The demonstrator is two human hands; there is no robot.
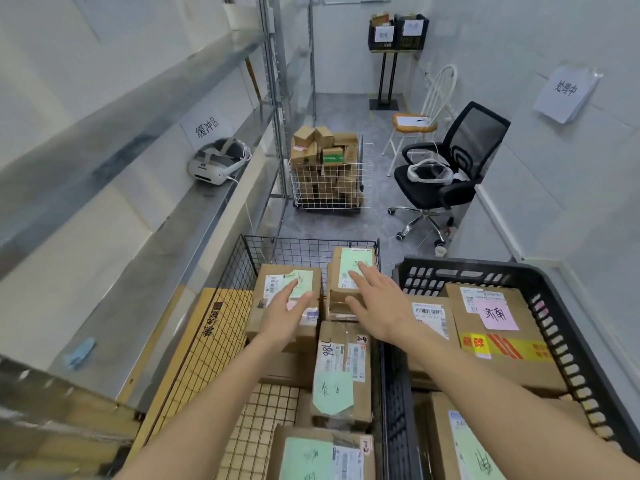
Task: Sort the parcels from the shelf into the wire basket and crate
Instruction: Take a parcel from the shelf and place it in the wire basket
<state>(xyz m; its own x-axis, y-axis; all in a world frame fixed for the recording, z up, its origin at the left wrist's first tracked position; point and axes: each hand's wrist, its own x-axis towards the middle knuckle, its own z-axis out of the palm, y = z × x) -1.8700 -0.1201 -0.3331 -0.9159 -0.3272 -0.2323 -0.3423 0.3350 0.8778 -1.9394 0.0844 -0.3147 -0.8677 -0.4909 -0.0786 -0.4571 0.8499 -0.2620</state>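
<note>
Both hands are open with fingers straight, the left hand (289, 308) and right hand (375, 299) each resting on a parcel in the wire basket (239, 271) beside the crate (554, 306).

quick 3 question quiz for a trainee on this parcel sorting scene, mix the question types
1. True or false: both hands are gripping one parcel.
2. Which colour note is on the far parcel in the black crate? A green, B pink, C blue
3. Fill in: the headset on the metal shelf is ____ in colour.

Key
1. False. The left hand and right hand lie open over two separate parcels in the wire basket, the left-hand parcel and the right-hand parcel.
2. B, the pink note.
3. White, the headset.
</note>
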